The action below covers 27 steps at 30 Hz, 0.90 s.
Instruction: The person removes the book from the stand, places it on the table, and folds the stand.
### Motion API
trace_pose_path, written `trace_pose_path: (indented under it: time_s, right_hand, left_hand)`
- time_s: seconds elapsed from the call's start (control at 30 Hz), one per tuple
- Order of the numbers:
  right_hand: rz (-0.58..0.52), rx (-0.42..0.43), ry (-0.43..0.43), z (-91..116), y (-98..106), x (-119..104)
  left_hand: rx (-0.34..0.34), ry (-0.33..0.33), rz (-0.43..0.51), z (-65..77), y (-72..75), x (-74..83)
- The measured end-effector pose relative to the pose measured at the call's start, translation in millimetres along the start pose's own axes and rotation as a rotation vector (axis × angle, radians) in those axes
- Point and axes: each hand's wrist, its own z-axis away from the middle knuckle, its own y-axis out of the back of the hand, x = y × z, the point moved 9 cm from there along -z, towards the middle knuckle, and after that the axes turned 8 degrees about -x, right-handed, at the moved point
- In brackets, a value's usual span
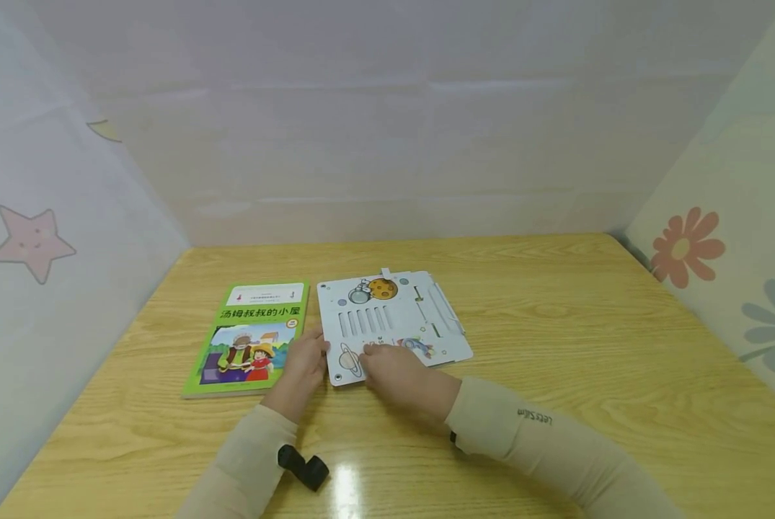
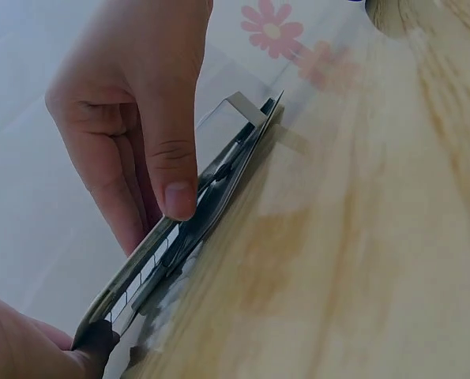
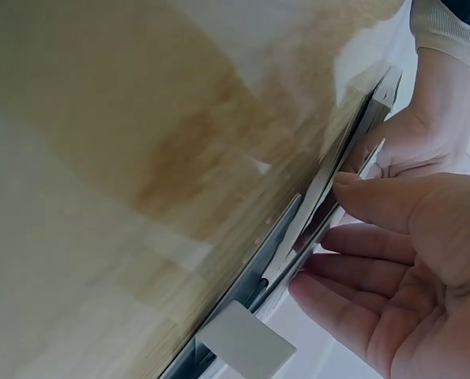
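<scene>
A flat white book stand, printed with an astronaut, planets and a rocket, lies folded in front of me. My left hand grips its left edge, some fingers hidden by the panel. At the near edge my right hand pinches the top panel, thumb at the rim and fingers over the printed face. From the left wrist view, the stand's edge shows thin layers with a narrow gap between them, the right hand above it. A white tab sticks out from the edge in the right wrist view.
A green picture book with a cartoon cover lies just left of the stand, partly behind the left hand. Both rest on a wood-grain table. Pale cloth walls surround the table at the back and sides.
</scene>
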Motion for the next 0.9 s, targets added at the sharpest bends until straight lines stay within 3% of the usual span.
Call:
trace_pose_path:
  time_s: [0.13, 0.27, 0.43, 0.73, 0.9]
  right_hand:
    - [0.031, -0.013, 0.007, 0, -2, -2]
    - [0.056, -0.099, -0.013, 2, -8, -2]
    - [0.015, -0.159, -0.023, 4, -12, -1]
    - [-0.185, -0.114, 0.089, 16, -2, 7]
    - [-0.231, -0.032, 0.049, 34, 17, 28]
  left_hand:
    - [0.008, 0.020, -0.008, -0.4, 1.3, -2.2]
    - [0.020, 0.039, -0.030, -0.6, 1.9, -4.5]
    - [0.021, 0.035, -0.029, -0.9, -0.1, -5.9]
    - [0.050, 0.050, -0.042, -0.9, 3.8, -8.8]
    - [0.037, 0.038, -0.020, -2.3, 3.4, -8.7]
